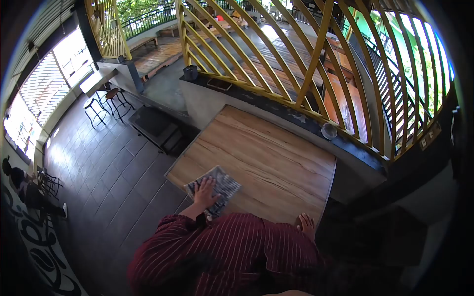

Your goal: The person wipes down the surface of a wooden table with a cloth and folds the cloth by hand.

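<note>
- The largest thing here is the rectangular, wood-grained worktop (266, 153), with its far side near a low wall topped by a long dark ledge (296, 117).
- The crumpled grey patterned cloth (226, 187) lies on the worktop, at its near left, close to the left edge. It sits directly beneath the left fingers and spreads out past them to the right; its long axis is hard to tell with the hand covering part.
- The left hand (202, 194) is the nearer one, flat on the cloth, fingers slightly apart and pressing rather than clamped.
- The right hand (306, 226) rests at the worktop's near right edge, well apart from the cloth, fingers extended and close together, holding nothing visible.
- A dark, squat container (190, 73) stands at the ledge's left end; its contents cannot be made out.
- A round, clear glass-like dish (329, 131) sits farther right on the ledge, contents likewise unclear.
</note>
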Action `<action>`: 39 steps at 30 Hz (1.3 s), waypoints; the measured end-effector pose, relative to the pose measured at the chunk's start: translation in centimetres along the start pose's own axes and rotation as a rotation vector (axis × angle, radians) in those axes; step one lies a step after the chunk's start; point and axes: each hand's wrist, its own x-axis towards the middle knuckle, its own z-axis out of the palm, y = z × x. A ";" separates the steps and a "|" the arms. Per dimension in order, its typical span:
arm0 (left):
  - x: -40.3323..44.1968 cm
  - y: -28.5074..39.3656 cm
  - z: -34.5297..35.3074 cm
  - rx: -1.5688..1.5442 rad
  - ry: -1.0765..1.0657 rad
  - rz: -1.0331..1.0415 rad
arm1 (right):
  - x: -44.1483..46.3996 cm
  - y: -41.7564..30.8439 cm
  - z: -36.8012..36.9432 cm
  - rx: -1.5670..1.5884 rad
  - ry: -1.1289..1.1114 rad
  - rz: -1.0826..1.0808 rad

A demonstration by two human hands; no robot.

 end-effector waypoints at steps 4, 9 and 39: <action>0.5 -5.1 -0.6 -0.032 0.076 -0.233 | 0.3 -1.1 -0.7 -0.035 -0.036 0.044; 3.2 -9.0 -1.6 -0.040 0.074 -0.401 | 0.5 -2.0 0.7 -0.178 -0.041 0.172; 44.6 -5.5 -2.0 -0.062 0.071 -0.005 | 18.1 -13.7 9.7 -0.389 0.252 1.022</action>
